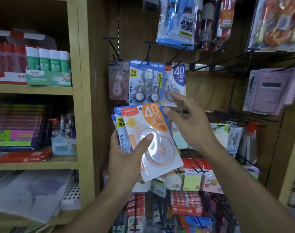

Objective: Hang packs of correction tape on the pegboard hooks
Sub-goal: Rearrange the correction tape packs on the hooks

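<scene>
Your left hand (pixel 125 158) grips a fanned stack of correction tape packs (pixel 151 140), thumb pressed on the orange one in front. Above it three packs already hang side by side: a pale one (pixel 117 80), the blue value pack (pixel 146 83) and a purple pack (pixel 175 83). So several are up and the stack is left. Your right hand (pixel 188 120) is open and empty, fingertips near the purple pack. Further right, bare hooks (pixel 224 60) jut out with open room beneath; mind their tips.
</scene>
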`<state>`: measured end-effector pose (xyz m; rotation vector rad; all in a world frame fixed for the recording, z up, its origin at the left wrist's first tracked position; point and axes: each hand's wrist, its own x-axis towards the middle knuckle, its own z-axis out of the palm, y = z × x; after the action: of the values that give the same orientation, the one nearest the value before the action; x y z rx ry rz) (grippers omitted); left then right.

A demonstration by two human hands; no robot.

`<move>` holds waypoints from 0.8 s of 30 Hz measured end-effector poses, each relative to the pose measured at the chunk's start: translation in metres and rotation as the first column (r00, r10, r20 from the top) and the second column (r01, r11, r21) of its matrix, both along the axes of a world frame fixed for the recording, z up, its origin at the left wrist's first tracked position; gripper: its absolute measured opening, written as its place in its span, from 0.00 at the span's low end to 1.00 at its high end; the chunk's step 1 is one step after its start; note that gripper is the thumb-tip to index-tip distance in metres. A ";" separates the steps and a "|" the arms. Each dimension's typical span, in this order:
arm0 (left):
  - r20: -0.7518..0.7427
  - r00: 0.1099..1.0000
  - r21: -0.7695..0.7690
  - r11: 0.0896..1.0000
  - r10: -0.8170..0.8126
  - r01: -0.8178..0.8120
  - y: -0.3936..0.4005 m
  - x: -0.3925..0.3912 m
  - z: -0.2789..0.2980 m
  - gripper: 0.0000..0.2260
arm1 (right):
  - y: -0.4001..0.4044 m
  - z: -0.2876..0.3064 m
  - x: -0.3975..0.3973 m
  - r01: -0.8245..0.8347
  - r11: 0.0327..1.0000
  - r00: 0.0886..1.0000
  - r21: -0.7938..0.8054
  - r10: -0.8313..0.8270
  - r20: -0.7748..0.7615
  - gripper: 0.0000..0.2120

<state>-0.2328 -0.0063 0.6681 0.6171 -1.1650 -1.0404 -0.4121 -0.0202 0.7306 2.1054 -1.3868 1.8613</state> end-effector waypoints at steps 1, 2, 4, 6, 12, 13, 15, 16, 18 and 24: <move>-0.017 1.000 0.021 1.000 0.004 -0.004 0.000 -0.004 -0.004 0.29 | 0.018 -0.015 0.005 -0.033 0.999 0.998 0.009 0.033 -0.053 0.25; -0.033 0.999 0.040 0.999 0.002 -0.001 0.001 -0.008 -0.008 0.29 | 0.033 -0.030 0.009 -0.040 0.999 0.992 0.029 0.043 -0.115 0.27; -0.063 0.998 0.062 0.998 -0.009 0.013 0.001 -0.014 -0.014 0.28 | 0.050 -0.056 0.013 -0.024 0.996 0.975 0.091 0.043 -0.218 0.34; -0.084 0.996 0.072 0.997 -0.018 0.024 0.004 -0.019 -0.018 0.27 | 0.054 -0.077 0.014 -0.010 0.994 0.962 0.113 0.040 -0.270 0.40; -0.054 0.998 0.077 0.997 -0.017 0.021 0.008 -0.022 -0.024 0.31 | 0.053 -0.101 0.011 0.047 0.994 0.963 0.095 -0.020 -0.270 0.37; -0.035 0.999 0.077 0.997 -0.003 0.005 0.008 -0.020 -0.025 0.32 | 0.053 -0.101 0.009 0.068 0.994 0.966 0.085 -0.045 -0.255 0.35; 0.006 1.000 0.065 0.997 0.029 -0.029 0.007 -0.016 -0.026 0.32 | 0.049 -0.099 0.006 0.104 0.992 0.973 0.064 -0.089 -0.211 0.32; 0.025 0.999 0.059 0.997 0.046 -0.047 0.006 -0.013 -0.027 0.32 | 0.047 -0.098 0.004 0.115 0.991 0.977 0.061 -0.102 -0.185 0.31; 0.044 0.996 0.034 0.996 0.076 -0.078 0.004 -0.006 -0.030 0.31 | 0.040 -0.091 -0.001 0.110 0.991 0.986 0.072 -0.100 -0.130 0.30; 0.104 0.989 -0.089 0.991 0.108 -0.099 0.008 0.002 -0.033 0.35 | -0.019 -0.045 -0.016 0.171 0.978 0.984 -0.117 -0.164 0.073 0.21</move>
<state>-0.2304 0.0016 0.6348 0.6683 -1.2518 -0.8744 -0.4280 -0.0388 0.6854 1.8278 -1.3755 1.9083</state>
